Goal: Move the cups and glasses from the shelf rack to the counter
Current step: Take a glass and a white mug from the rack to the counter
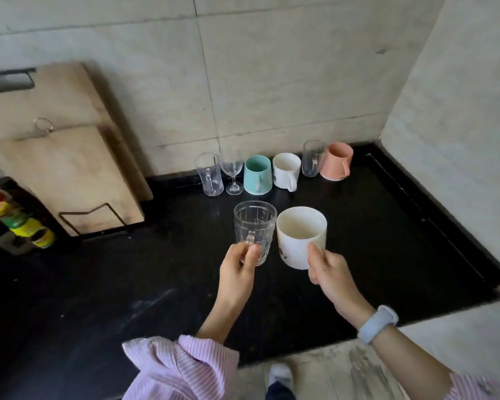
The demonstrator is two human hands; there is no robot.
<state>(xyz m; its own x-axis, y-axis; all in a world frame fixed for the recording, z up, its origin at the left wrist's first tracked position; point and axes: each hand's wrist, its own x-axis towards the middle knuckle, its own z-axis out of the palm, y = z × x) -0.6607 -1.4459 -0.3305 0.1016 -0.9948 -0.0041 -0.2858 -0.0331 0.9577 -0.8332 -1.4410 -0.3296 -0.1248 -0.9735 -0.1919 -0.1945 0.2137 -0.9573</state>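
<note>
My left hand grips the handle of a clear patterned glass mug, held upright above the black counter. Beside it, my right hand holds a white cup by its side, mouth up. Along the back wall stands a row: a tall clear glass mug, a wine glass, a teal cup, a white mug, a clear glass and a pink cup. The shelf rack is out of view.
Two wooden cutting boards lean in a wire stand at the left. Bottles with red and yellow caps stand at the far left edge. The tiled wall closes the right corner. The counter's front edge runs near my sleeves.
</note>
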